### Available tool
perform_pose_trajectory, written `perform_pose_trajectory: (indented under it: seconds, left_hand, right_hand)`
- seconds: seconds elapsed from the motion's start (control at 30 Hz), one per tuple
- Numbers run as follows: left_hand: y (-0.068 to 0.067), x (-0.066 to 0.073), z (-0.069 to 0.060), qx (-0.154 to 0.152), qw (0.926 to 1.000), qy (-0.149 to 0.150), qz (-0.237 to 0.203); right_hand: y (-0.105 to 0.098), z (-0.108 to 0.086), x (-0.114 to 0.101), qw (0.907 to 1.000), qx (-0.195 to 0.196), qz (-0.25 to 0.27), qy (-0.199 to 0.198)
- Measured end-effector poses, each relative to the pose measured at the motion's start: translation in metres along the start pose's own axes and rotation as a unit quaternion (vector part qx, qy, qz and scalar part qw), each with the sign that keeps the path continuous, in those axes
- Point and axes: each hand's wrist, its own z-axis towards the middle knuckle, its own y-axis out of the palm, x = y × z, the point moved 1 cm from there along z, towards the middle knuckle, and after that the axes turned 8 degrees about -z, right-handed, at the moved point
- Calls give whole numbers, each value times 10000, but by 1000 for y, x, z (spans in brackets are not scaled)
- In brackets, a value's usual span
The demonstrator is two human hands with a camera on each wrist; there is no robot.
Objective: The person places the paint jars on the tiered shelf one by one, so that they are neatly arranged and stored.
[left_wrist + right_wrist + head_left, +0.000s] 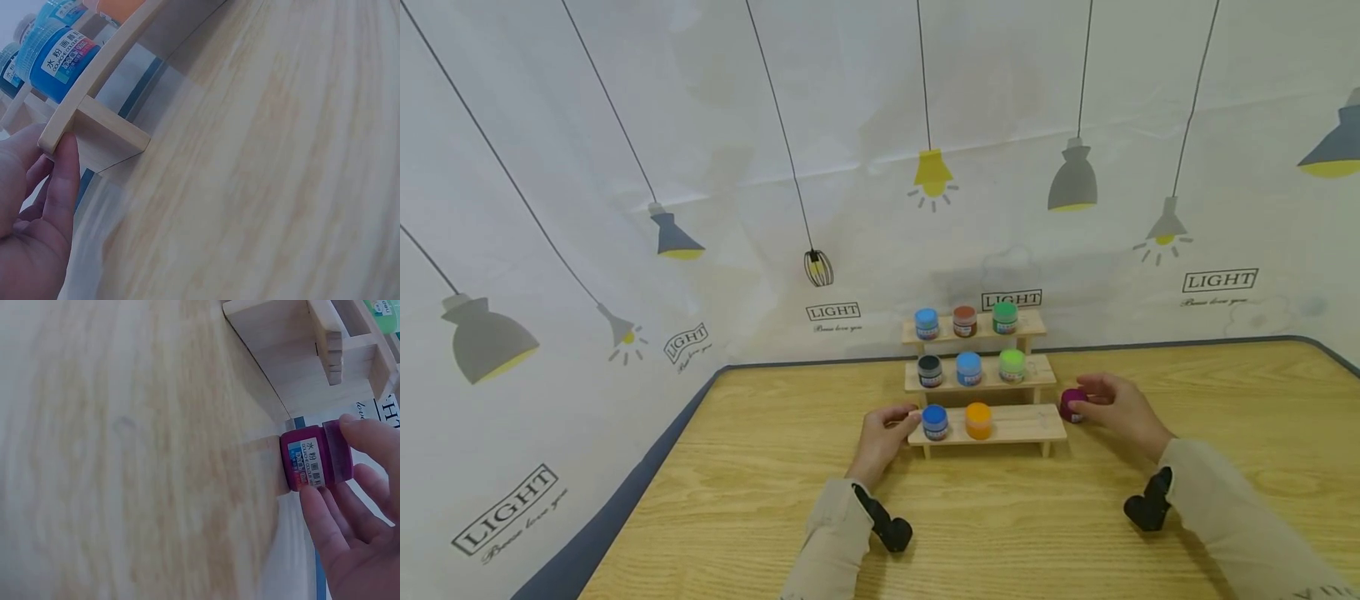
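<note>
A three-tier wooden display stand [1032,423] stands on the table near the wall. My left hand [880,439] pinches the left end of its lowest shelf [94,75] between thumb and fingers. On that shelf sit a blue gouache paint jar [935,422] and an orange one [978,421], leaving bare wood at the right. To the right of the stand, my right hand [1122,414] holds a purple gouache paint jar [306,456] by thumb and fingertips. The jar is upright at the table surface; whether it touches the wood is hard to tell.
The middle shelf carries black, light blue and lime green jars [1012,365]. Light blue, brown and green jars [1004,317] sit on the top shelf. Behind is a white wall covering [865,225] with printed lamps. Wood-grain table [1000,517] surrounds the stand.
</note>
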Motion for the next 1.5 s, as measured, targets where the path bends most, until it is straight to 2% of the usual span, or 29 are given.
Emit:
perform_pose_trajectory:
  seconds: [0.3,0.67,1.1,1.5]
  left_hand:
    - [0,-1,1,-10,10000,8,-37]
    - [0,-3,3,28,10000,-20,-45]
    - [1,-4,3,28,10000,-40,-46]
    - [0,-3,2,35,10000,-75,-5]
  right_hand:
    - [6,5,6,9992,-334,-207,60]
    - [5,7,6,9984,-515,-233,93]
    - [1,1,4,9980,-428,-453,-78]
    - [-7,-6,8,9982,-405,-449,34]
